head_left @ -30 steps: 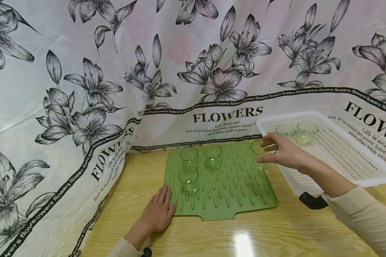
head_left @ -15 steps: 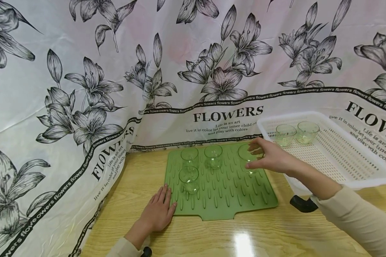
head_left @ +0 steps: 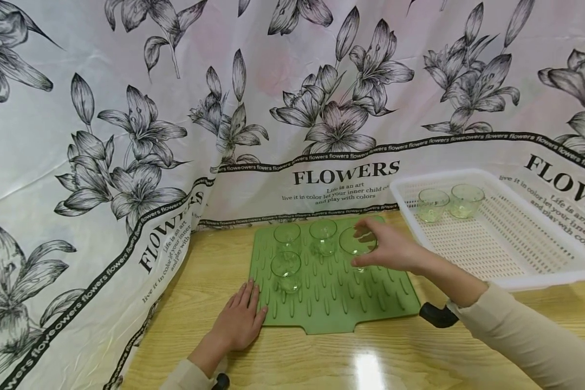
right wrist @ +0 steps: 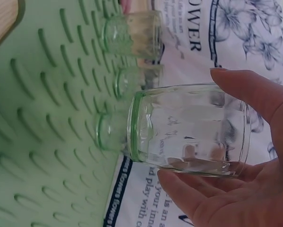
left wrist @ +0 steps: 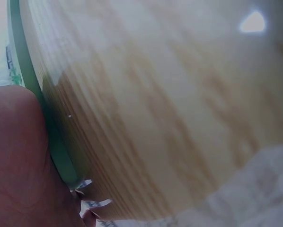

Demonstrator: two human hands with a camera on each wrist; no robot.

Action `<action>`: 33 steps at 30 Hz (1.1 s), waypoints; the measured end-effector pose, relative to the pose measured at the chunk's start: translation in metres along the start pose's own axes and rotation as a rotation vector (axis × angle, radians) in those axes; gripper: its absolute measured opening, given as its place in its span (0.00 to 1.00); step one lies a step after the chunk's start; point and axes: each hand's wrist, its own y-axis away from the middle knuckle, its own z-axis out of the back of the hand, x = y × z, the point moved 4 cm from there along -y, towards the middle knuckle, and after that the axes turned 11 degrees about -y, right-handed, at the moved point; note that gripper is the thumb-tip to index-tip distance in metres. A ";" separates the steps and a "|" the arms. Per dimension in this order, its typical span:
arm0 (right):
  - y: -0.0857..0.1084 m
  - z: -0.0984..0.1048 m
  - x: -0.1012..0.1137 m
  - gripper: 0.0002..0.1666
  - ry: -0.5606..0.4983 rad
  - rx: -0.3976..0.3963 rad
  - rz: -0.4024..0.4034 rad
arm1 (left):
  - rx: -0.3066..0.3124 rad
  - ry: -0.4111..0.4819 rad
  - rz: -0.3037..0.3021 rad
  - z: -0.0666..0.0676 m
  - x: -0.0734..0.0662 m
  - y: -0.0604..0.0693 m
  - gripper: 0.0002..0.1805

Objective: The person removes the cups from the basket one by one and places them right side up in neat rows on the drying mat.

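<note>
My right hand (head_left: 390, 246) grips a clear glass cup (right wrist: 189, 130) between thumb and fingers, upright over the right half of the green ridged drying mat (head_left: 322, 309). In the right wrist view the cup's base looks slightly off the mat. Three more glass cups stand on the mat's left half: one at the back left (head_left: 287, 238), one beside it (head_left: 323, 238), and one nearer the front (head_left: 286, 273). Flat at the mat's left edge rests my left hand (head_left: 239, 322), its fingertips touching the rim. The left wrist view shows only part of that hand (left wrist: 18, 161).
A white perforated basket (head_left: 541, 279) stands to the right, with two glass cups (head_left: 450, 203) at its back left. Behind the wooden table (head_left: 292, 368) hangs a flower-printed cloth (head_left: 341, 108), which also runs along the left side.
My right hand has carried the glass cup leftward from beside the basket to over the mat. My left hand and the other cups have stayed in place.
</note>
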 end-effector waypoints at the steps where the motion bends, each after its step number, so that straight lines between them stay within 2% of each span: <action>1: -0.001 -0.003 0.000 0.49 0.001 0.003 0.003 | 0.001 -0.002 0.000 0.000 0.000 0.000 0.38; 15: -0.021 -0.036 -0.016 0.51 -0.001 0.030 0.004 | 0.001 -0.014 -0.005 -0.001 0.001 0.000 0.38; 21: -0.025 -0.048 -0.028 0.51 -0.047 0.034 -0.003 | 0.016 0.024 -0.015 0.009 -0.003 0.005 0.39; 27: -0.030 -0.058 -0.039 0.51 -0.049 0.031 0.005 | 0.038 -0.004 -0.003 0.001 -0.001 0.002 0.38; 33: -0.036 -0.063 -0.044 0.53 -0.036 0.023 -0.007 | -0.002 -0.016 -0.006 -0.001 0.001 0.000 0.38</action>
